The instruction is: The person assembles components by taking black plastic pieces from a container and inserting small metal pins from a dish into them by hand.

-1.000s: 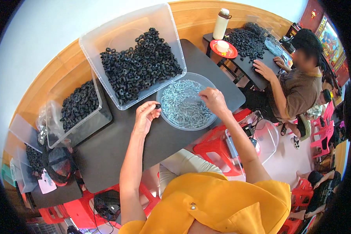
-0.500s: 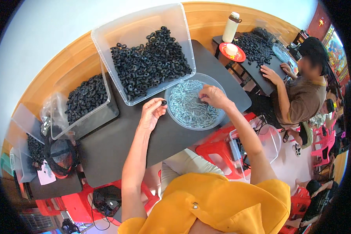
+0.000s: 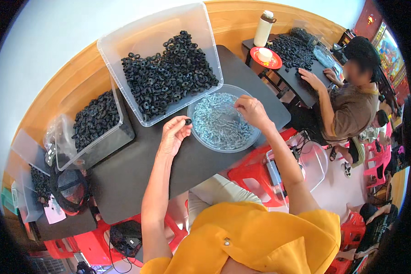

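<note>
From where I stand, the left hand (image 3: 173, 135) has a small black part (image 3: 188, 122) pinched at its fingertips, about its own half-past one. The right hand (image 3: 251, 111) bends down at the two o'clock side of a round clear tub (image 3: 223, 151) of silvery pieces (image 3: 221, 131), fingers bunched; whether they grip anything, I can't make out. The left forearm (image 3: 155, 192) points toward twelve, the right forearm (image 3: 283, 160) toward eleven.
</note>
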Demonstrator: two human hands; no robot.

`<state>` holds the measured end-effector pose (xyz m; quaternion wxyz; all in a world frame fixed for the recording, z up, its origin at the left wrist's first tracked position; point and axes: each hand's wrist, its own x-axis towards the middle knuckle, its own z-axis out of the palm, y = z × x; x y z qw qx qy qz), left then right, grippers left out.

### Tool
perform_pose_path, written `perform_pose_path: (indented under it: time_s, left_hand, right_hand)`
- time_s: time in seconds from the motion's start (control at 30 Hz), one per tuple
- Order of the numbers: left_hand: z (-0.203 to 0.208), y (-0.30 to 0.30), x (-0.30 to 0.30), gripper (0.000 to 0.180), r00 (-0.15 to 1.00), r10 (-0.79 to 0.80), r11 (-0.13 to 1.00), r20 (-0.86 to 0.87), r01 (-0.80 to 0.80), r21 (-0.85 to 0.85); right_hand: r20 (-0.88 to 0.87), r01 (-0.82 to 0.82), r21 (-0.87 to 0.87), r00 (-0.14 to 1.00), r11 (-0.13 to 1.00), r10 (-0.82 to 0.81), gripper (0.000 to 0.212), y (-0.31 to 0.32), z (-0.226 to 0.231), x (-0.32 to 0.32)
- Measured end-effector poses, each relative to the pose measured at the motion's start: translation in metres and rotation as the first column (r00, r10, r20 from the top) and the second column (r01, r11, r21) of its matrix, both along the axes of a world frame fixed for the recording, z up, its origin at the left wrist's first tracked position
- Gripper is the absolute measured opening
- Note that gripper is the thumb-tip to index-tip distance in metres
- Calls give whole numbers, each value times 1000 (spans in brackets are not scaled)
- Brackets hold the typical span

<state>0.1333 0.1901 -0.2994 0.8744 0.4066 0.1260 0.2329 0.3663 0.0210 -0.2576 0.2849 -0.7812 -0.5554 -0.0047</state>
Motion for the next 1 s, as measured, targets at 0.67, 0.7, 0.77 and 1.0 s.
perform_pose_path:
  time_s: [0.67,0.7,0.77,1.0]
  left_hand:
    - [-1,-2,1,18,1000,1,1000,9,-1,-2]
    - [-1,-2,1,18,1000,3,1000,9,-3,-4]
    - [1,-3,1,17,1000,11,1000,-9,-10,23]
    - [2,-5,4,18,1000,23,998,-4,-23,53]
  right_hand:
    - [335,-62,-76,938,995,84,10,6,-7,-18]
    - [244,-59,-7,968,998,59,8,8,-2,-21]
    - [147,-52,61,988,997,42,7,13,10,-31]
    - [-169,-264,255,935,930,312,6,44,37,-86]
